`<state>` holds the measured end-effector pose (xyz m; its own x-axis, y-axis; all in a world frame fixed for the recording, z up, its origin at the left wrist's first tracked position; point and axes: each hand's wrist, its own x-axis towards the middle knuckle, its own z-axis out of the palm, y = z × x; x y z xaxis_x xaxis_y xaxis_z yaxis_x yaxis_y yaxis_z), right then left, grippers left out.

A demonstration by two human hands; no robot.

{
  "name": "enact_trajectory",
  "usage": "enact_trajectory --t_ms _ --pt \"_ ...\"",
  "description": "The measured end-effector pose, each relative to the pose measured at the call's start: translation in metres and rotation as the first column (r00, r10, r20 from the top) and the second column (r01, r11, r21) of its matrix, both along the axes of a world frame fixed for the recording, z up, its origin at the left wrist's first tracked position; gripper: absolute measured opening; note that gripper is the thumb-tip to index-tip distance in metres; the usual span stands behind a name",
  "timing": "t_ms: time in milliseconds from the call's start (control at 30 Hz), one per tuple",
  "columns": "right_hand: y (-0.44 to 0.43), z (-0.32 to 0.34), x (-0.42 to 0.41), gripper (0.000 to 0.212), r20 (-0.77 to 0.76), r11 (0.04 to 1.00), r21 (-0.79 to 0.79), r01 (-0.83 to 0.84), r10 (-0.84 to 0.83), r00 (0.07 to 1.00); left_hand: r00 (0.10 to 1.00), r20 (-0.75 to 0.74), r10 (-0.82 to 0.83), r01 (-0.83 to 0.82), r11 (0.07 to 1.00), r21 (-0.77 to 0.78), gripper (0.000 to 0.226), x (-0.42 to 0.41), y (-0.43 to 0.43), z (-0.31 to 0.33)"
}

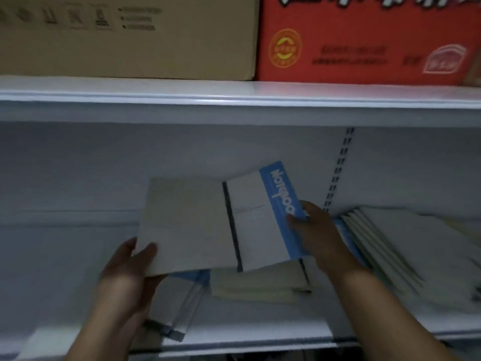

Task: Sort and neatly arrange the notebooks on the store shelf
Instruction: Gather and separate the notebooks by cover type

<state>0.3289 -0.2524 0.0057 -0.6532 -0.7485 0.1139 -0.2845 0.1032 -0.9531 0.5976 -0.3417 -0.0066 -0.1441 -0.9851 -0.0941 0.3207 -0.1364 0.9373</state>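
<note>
The person holds two notebooks up in front of the white shelf, one in each hand, side by side with their inner edges overlapping, probably to compare them before sorting. The left hand grips the plain grey notebook by its lower left corner, thumb on the cover and fingers underneath. The right hand pinches the white notebook with the blue band along its right edge. Both are lifted clear of the shelf.

Below them lies a small flat stack, and more notebooks lie slanted beneath the left wrist, not yet squared up. To the right, a fanned pile leans untidily. A brown carton and a red carton sit on the shelf above.
</note>
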Motion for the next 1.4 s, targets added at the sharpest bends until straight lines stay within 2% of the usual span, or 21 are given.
enact_trajectory --t_ms 67,167,267,333,400,433,533,600,667,733,800,900,933,967,1033,1067,1100,1167,1233,1300,1400 --pt "0.043 0.002 -0.04 0.012 0.038 0.99 0.012 0.138 -0.139 0.99 0.988 0.148 -0.045 0.047 0.999 -0.01 0.019 -0.044 0.006 -0.009" --pt "0.084 -0.002 -0.074 0.009 -0.049 0.959 0.082 0.272 -0.269 0.962 0.93 0.365 -0.042 0.076 0.994 -0.078 0.02 -0.091 0.018 -0.024" --pt "0.088 -0.018 -0.086 0.007 -0.301 0.89 0.342 0.301 -0.2 0.933 0.741 0.662 0.113 0.153 0.931 -0.33 0.013 -0.104 0.025 -0.037" --pt "0.085 -0.024 -0.085 0.026 -0.476 0.789 0.492 0.367 -0.11 0.873 0.662 0.73 0.172 0.185 0.905 -0.382 0.011 -0.093 0.021 -0.033" --pt "0.077 -0.02 -0.082 0.038 -0.637 0.749 0.487 0.449 -0.048 0.77 0.575 0.786 0.229 0.173 0.905 -0.39 0.022 -0.066 0.002 -0.03" --pt "0.07 -0.015 -0.074 0.042 -0.666 0.774 0.444 0.452 -0.052 0.744 0.505 0.827 0.247 0.142 0.921 -0.362 0.028 -0.047 -0.01 -0.029" --pt "0.035 0.0 -0.021 0.043 -0.53 0.935 0.275 0.223 -0.046 0.847 0.159 0.963 0.217 -0.042 0.976 -0.213 0.044 0.033 -0.037 -0.034" --pt "0.001 0.0 0.033 0.04 -0.454 0.959 0.271 -0.085 0.206 0.867 0.072 0.986 0.149 -0.116 0.983 -0.14 0.052 0.078 -0.037 -0.043" --pt "-0.032 -0.007 0.089 0.033 -0.46 0.866 0.356 -0.35 0.489 0.741 0.114 0.987 0.114 -0.129 0.987 -0.099 0.058 0.099 -0.027 -0.05" --pt "-0.06 -0.019 0.13 0.042 -0.468 0.747 0.514 -0.422 0.657 0.591 0.194 0.972 0.131 -0.143 0.984 -0.104 0.06 0.103 -0.014 -0.049" --pt "-0.079 -0.032 0.148 0.069 -0.473 0.655 0.688 -0.314 0.732 0.491 0.182 0.966 0.186 -0.159 0.975 -0.158 0.059 0.103 -0.003 -0.045" --pt "-0.093 -0.041 0.154 0.085 -0.494 0.611 0.767 -0.197 0.758 0.427 0.13 0.962 0.242 -0.185 0.959 -0.216 0.059 0.111 0.005 -0.04" --pt "-0.096 -0.042 0.153 0.089 -0.513 0.619 0.765 -0.178 0.753 0.413 0.158 0.958 0.238 -0.211 0.956 -0.203 0.058 0.113 0.007 -0.039" --pt "-0.098 -0.041 0.153 0.091 -0.523 0.623 0.764 -0.169 0.75 0.405 0.236 0.945 0.227 -0.245 0.955 -0.168 0.054 0.115 0.01 -0.037" --pt "-0.104 -0.041 0.155 0.078 -0.518 0.654 0.724 -0.22 0.726 0.452 0.507 0.839 0.197 -0.293 0.955 -0.047 0.037 0.118 0.015 -0.03" --pt "-0.106 -0.039 0.157 0.057 -0.495 0.676 0.677 -0.29 0.71 0.501 0.639 0.753 0.158 -0.27 0.962 0.028 0.026 0.12 0.017 -0.027" --pt "-0.107 -0.037 0.159 0.033 -0.447 0.683 0.63 -0.369 0.708 0.547 0.719 0.69 0.078 -0.21 0.972 0.108 0.016 0.121 0.02 -0.025" --pt "-0.105 -0.033 0.161 0.013 -0.323 0.679 0.528 -0.51 0.717 0.618 0.817 0.573 -0.067 -0.082 0.97 0.23 0.01 0.122 0.023 -0.019" --pt "-0.097 -0.023 0.149 0.007 -0.269 0.746 0.387 -0.542 0.654 0.707 0.89 0.447 -0.084 -0.026 0.972 0.233 0.014 0.116 0.022 -0.012" --pt "-0.077 -0.012 0.121 0.007 -0.183 0.845 0.236 -0.479 0.523 0.833 0.945 0.326 -0.041 -0.02 0.983 0.183 0.013 0.096 0.017 -0.004" --pt "-0.032 0.003 0.058 0.019 -0.025 0.956 0.053 -0.287 0.289 0.957 0.96 0.279 0.01 -0.035 0.996 0.085 0.009 0.04 0.008 0.002"
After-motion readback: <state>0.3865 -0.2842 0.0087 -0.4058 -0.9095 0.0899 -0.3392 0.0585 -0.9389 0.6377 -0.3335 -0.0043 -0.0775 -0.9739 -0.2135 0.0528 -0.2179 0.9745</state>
